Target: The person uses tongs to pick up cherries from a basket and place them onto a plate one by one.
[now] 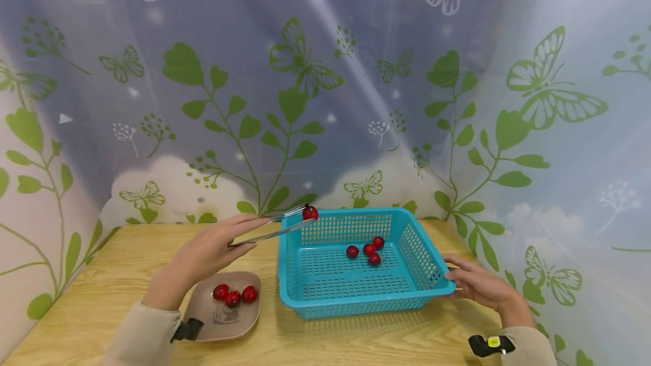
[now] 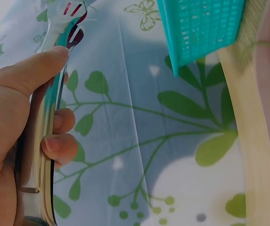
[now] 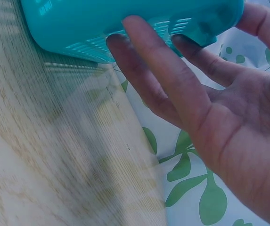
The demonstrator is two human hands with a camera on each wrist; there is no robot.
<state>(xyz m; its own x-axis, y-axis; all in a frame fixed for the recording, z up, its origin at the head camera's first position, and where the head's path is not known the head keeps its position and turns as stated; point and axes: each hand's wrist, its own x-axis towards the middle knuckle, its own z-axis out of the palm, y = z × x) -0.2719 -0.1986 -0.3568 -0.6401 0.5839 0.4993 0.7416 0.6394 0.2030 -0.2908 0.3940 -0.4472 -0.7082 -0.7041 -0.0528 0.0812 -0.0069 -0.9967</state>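
Note:
My left hand [image 1: 213,250] grips metal tongs [image 1: 274,234] with fork-like tips. A red cherry [image 1: 310,214] is pinched between the tips, over the back left corner of a turquoise plastic basket [image 1: 366,301]. Seen from the left wrist, the thumb presses along the tongs [image 2: 47,108] and the fingers curl behind them. Several cherries [image 1: 373,258] lie on the basket floor. At the basket's right end, my right hand [image 1: 480,282] holds the rim, with fingers [image 3: 167,70] spread against the side wall in the right wrist view.
Left of the basket, a pinkish-brown plate [image 1: 239,329] bears three cherries [image 1: 232,299]. Both stand on a wood-grain table [image 1: 137,247]. A curtain [image 1: 356,129] with leaves and butterflies hangs right behind the table and along its sides.

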